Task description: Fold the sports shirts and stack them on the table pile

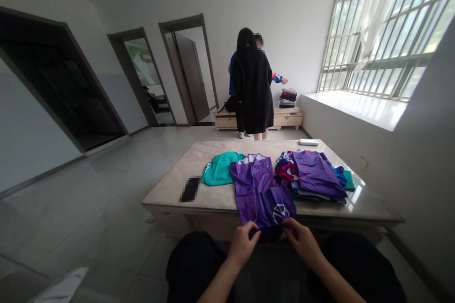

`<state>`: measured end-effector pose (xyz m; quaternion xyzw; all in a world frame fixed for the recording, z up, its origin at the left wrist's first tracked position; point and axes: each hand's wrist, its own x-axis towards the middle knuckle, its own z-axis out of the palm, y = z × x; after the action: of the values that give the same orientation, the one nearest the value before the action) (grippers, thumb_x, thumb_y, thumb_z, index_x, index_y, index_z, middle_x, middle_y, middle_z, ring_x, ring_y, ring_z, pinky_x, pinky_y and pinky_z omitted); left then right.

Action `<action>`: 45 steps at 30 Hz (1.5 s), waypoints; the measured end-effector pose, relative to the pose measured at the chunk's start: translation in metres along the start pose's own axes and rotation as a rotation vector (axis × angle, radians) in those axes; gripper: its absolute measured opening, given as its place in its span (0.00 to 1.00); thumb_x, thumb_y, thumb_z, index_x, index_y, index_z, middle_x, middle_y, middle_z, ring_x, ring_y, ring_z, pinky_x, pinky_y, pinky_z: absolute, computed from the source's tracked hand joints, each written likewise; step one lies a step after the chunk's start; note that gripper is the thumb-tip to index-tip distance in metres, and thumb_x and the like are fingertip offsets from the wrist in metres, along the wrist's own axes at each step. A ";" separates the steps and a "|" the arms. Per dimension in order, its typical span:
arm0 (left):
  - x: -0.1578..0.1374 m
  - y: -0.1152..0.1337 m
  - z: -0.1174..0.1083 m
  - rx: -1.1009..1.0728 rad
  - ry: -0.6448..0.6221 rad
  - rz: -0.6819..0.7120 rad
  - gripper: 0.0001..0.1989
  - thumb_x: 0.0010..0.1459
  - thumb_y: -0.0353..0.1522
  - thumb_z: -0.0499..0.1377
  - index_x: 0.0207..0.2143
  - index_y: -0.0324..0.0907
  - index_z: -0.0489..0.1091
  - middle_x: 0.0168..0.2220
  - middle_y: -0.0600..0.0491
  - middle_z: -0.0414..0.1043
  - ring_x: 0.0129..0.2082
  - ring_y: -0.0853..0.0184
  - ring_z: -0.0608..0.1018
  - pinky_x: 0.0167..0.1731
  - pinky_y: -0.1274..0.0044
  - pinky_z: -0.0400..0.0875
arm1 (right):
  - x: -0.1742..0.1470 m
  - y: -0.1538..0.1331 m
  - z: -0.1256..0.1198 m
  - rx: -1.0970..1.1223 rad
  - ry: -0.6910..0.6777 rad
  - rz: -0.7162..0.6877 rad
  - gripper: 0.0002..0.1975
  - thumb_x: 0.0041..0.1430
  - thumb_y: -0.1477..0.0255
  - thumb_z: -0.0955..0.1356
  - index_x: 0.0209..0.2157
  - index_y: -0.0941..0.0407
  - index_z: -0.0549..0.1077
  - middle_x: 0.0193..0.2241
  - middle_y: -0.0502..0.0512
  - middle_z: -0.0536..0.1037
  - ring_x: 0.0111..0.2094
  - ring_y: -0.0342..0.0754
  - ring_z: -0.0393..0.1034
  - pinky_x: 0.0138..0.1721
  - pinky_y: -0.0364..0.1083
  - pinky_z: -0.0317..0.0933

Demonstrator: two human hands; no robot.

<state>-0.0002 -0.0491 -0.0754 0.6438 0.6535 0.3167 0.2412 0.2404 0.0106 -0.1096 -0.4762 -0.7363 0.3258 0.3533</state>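
A purple garment (pixel 253 189) with a white printed emblem lies lengthwise on the low table, its near end hanging past the front edge. At that near end my left hand (pixel 245 241) pinches the left corner between thumb and fingers. My right hand (pixel 301 236) is closed on the right side of the same edge, close to the emblem. Between both hands the cloth edge runs roughly straight. Left of the garment and touching it is a folded teal garment (pixel 221 169). On the right sits a stack of folded clothes with a purple piece (pixel 316 173) on top.
The low table (pixel 170 194) also holds a blurred black phone (pixel 190 188) and a white oblong device (pixel 308 142). Two people (pixel 252 85) stand beyond it, near a wooden cabinet (pixel 289 118) bearing a clothes pile (pixel 287 98). A barred window (pixel 384 33) is at right.
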 end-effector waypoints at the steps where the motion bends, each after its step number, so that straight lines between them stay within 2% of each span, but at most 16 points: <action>1: -0.002 0.000 -0.001 0.030 -0.039 -0.017 0.08 0.61 0.36 0.60 0.38 0.43 0.77 0.35 0.53 0.81 0.36 0.64 0.79 0.37 0.77 0.66 | -0.002 -0.003 -0.001 -0.007 -0.038 0.002 0.16 0.63 0.61 0.65 0.44 0.56 0.78 0.34 0.55 0.82 0.29 0.50 0.74 0.34 0.46 0.65; 7: -0.034 0.000 -0.003 0.150 -0.242 -0.079 0.07 0.59 0.35 0.62 0.38 0.44 0.77 0.40 0.51 0.81 0.42 0.61 0.79 0.42 0.76 0.66 | -0.035 -0.026 -0.003 -0.026 -0.282 0.033 0.10 0.59 0.70 0.65 0.37 0.55 0.78 0.34 0.53 0.82 0.36 0.51 0.76 0.39 0.45 0.64; 11: -0.072 -0.008 0.000 0.124 -0.270 -0.136 0.06 0.57 0.33 0.63 0.38 0.45 0.78 0.41 0.52 0.81 0.42 0.61 0.80 0.42 0.76 0.67 | -0.077 -0.037 0.006 0.009 -0.353 0.053 0.10 0.57 0.74 0.65 0.36 0.54 0.78 0.34 0.51 0.83 0.36 0.50 0.77 0.39 0.44 0.64; 14: -0.073 -0.006 -0.009 0.054 -0.252 -0.101 0.05 0.56 0.32 0.63 0.36 0.44 0.78 0.35 0.54 0.81 0.36 0.64 0.81 0.37 0.77 0.68 | -0.079 -0.047 0.000 0.027 -0.360 0.011 0.11 0.58 0.75 0.65 0.37 0.53 0.79 0.32 0.51 0.83 0.34 0.50 0.77 0.37 0.43 0.65; 16: -0.044 0.004 -0.026 -0.006 -0.227 -0.039 0.04 0.57 0.31 0.63 0.34 0.42 0.77 0.28 0.56 0.79 0.26 0.66 0.79 0.31 0.78 0.69 | -0.044 -0.063 -0.015 0.003 -0.354 -0.054 0.11 0.57 0.76 0.65 0.35 0.53 0.79 0.28 0.50 0.82 0.29 0.48 0.77 0.33 0.43 0.66; 18: 0.009 0.021 -0.051 -0.039 -0.139 0.029 0.04 0.58 0.31 0.62 0.32 0.39 0.77 0.23 0.56 0.76 0.20 0.68 0.77 0.26 0.78 0.70 | 0.020 -0.088 -0.038 -0.076 -0.295 -0.149 0.09 0.54 0.78 0.67 0.31 0.55 0.79 0.25 0.50 0.81 0.27 0.48 0.76 0.32 0.42 0.66; 20: 0.078 0.040 -0.078 -0.032 0.005 0.065 0.06 0.61 0.31 0.61 0.36 0.38 0.77 0.32 0.51 0.79 0.30 0.65 0.81 0.35 0.76 0.74 | 0.101 -0.117 -0.060 -0.149 -0.130 -0.154 0.07 0.51 0.79 0.68 0.30 0.57 0.79 0.24 0.52 0.80 0.28 0.49 0.76 0.35 0.44 0.68; 22: 0.143 0.055 -0.100 -0.019 0.143 0.085 0.13 0.65 0.31 0.57 0.49 0.36 0.74 0.47 0.43 0.78 0.45 0.61 0.81 0.47 0.72 0.74 | 0.173 -0.142 -0.077 -0.152 0.011 -0.135 0.12 0.56 0.77 0.67 0.41 0.59 0.80 0.34 0.58 0.83 0.34 0.50 0.78 0.43 0.48 0.69; 25: 0.191 0.058 -0.107 0.011 0.288 0.116 0.22 0.69 0.32 0.53 0.64 0.37 0.62 0.65 0.36 0.62 0.62 0.56 0.70 0.61 0.66 0.66 | 0.220 -0.156 -0.079 -0.126 0.180 -0.133 0.23 0.62 0.72 0.66 0.58 0.60 0.71 0.54 0.67 0.78 0.43 0.52 0.78 0.50 0.52 0.68; 28: 0.170 0.026 -0.073 0.081 0.249 0.173 0.26 0.69 0.33 0.53 0.68 0.40 0.58 0.70 0.40 0.55 0.70 0.56 0.60 0.68 0.65 0.57 | 0.184 -0.125 -0.054 -0.083 0.190 -0.197 0.21 0.66 0.69 0.64 0.58 0.57 0.71 0.51 0.62 0.80 0.43 0.50 0.78 0.47 0.48 0.70; 29: 0.154 0.008 -0.054 0.112 0.185 0.189 0.26 0.68 0.34 0.55 0.67 0.41 0.60 0.70 0.41 0.57 0.70 0.56 0.61 0.68 0.64 0.56 | 0.160 -0.105 -0.042 -0.075 0.152 -0.224 0.18 0.66 0.69 0.64 0.54 0.56 0.75 0.47 0.59 0.82 0.42 0.49 0.79 0.47 0.47 0.70; 31: 0.122 -0.026 -0.017 0.382 -0.100 0.171 0.29 0.67 0.38 0.57 0.68 0.41 0.59 0.71 0.40 0.53 0.71 0.52 0.58 0.69 0.59 0.54 | 0.113 -0.064 -0.016 -0.131 0.013 -0.313 0.14 0.65 0.71 0.63 0.45 0.55 0.80 0.41 0.58 0.83 0.41 0.51 0.79 0.45 0.47 0.70; 34: 0.098 -0.057 0.018 0.532 -0.241 0.083 0.46 0.56 0.45 0.67 0.70 0.34 0.55 0.72 0.30 0.45 0.73 0.40 0.50 0.68 0.49 0.48 | 0.071 -0.021 0.014 -0.133 -0.154 -0.204 0.14 0.65 0.72 0.63 0.41 0.55 0.80 0.35 0.56 0.83 0.36 0.49 0.79 0.41 0.45 0.69; 37: 0.107 -0.059 0.022 0.674 -0.353 0.092 0.53 0.51 0.42 0.71 0.73 0.40 0.49 0.74 0.34 0.40 0.73 0.42 0.46 0.68 0.50 0.48 | 0.074 -0.009 0.029 -0.134 -0.221 -0.185 0.15 0.65 0.72 0.62 0.45 0.55 0.80 0.39 0.57 0.83 0.41 0.50 0.78 0.45 0.46 0.68; 40: 0.121 -0.052 0.015 0.733 -0.362 0.069 0.56 0.47 0.34 0.73 0.73 0.43 0.48 0.74 0.35 0.40 0.73 0.40 0.47 0.67 0.49 0.51 | 0.094 -0.005 0.035 -0.200 -0.228 -0.133 0.18 0.62 0.75 0.61 0.45 0.55 0.80 0.44 0.57 0.81 0.45 0.51 0.78 0.47 0.46 0.67; 45: 0.124 -0.063 0.023 0.828 -0.254 0.032 0.45 0.55 0.29 0.65 0.72 0.47 0.52 0.73 0.38 0.46 0.71 0.43 0.55 0.63 0.52 0.62 | 0.108 0.003 0.044 -0.333 -0.194 -0.073 0.21 0.61 0.70 0.64 0.54 0.51 0.77 0.54 0.58 0.76 0.53 0.53 0.72 0.53 0.49 0.66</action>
<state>-0.0337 0.0780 -0.1254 0.7301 0.6805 -0.0502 0.0364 0.1737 0.1065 -0.1131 -0.4675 -0.8274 0.2309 0.2086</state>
